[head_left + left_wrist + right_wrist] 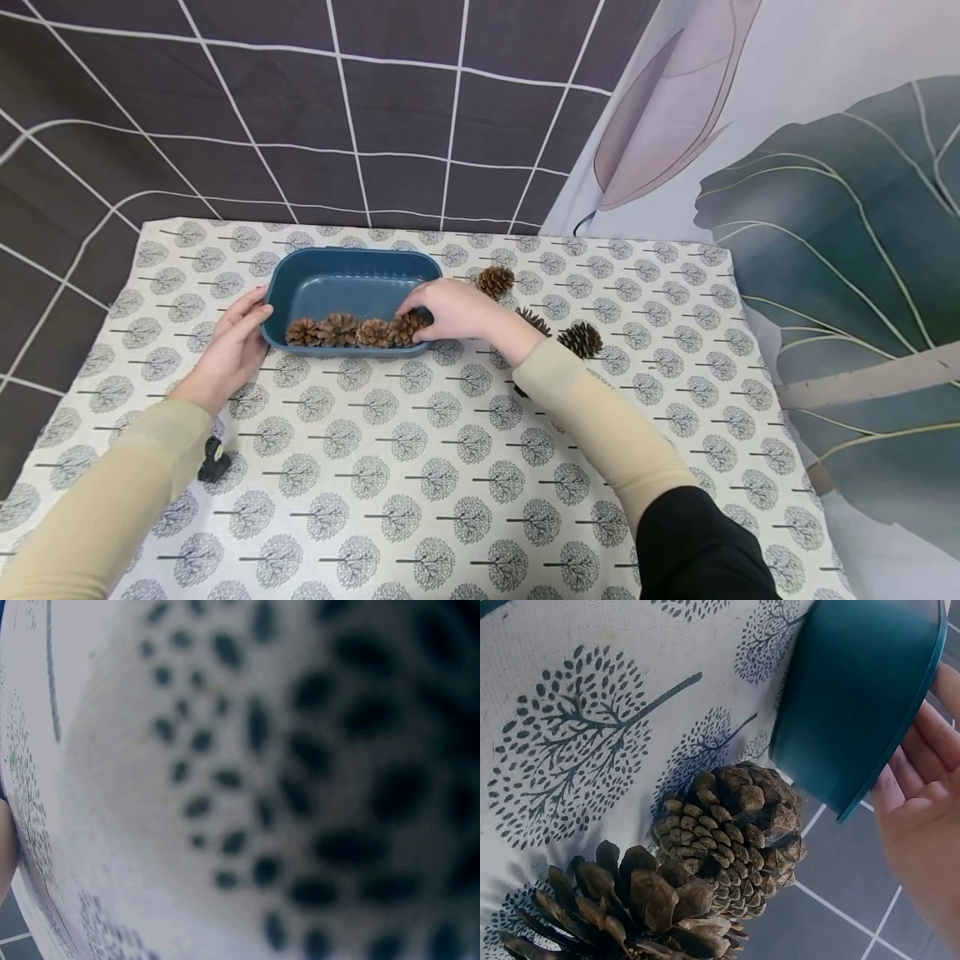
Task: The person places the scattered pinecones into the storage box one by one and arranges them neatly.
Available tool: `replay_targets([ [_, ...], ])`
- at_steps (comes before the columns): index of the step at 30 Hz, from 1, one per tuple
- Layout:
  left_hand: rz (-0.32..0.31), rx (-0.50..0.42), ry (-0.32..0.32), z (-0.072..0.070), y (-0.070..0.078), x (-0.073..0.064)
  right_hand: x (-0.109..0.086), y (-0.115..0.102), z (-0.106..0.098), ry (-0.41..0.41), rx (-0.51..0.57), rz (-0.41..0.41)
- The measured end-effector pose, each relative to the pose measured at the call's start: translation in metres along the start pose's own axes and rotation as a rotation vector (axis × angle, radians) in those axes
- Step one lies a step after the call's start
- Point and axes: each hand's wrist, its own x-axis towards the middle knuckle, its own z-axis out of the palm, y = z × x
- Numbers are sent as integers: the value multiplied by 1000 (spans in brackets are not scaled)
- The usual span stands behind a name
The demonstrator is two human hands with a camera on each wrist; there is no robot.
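A dark blue rectangular plastic tub (352, 262) stands on the table, with a row of several brown pine cones (337, 330) along its near inner wall. My left hand (234, 346) holds the tub's left end, thumb at the rim. At the near right corner inside the tub, my right hand (457, 310) pinches the row's last pine cone (406, 327). In the right wrist view the right hand (922, 795) reaches over the tub's edge (859, 712), its fingertips hidden. The left wrist view shows mostly blurred cloth.
Right of the tub, loose pine cones lie on the tree-print tablecloth (420, 500): one at the back (496, 282), one farther right (581, 339), another partly behind the right forearm (534, 320). A small black object (214, 461) is by the left wrist. A dark tiled backdrop (397, 108) rises behind.
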Motion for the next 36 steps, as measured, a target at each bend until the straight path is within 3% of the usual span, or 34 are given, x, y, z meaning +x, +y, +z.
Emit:
replay_targets([
  [14,8,1,-5,1,0,0,-5,1,-4,22,46,-8],
  [25,-6,-4,5,0,0,0,-26,25,-20,249,188,15],
  [36,-3,-2,3,0,0,0,-53,56,-37,352,251,73],
])
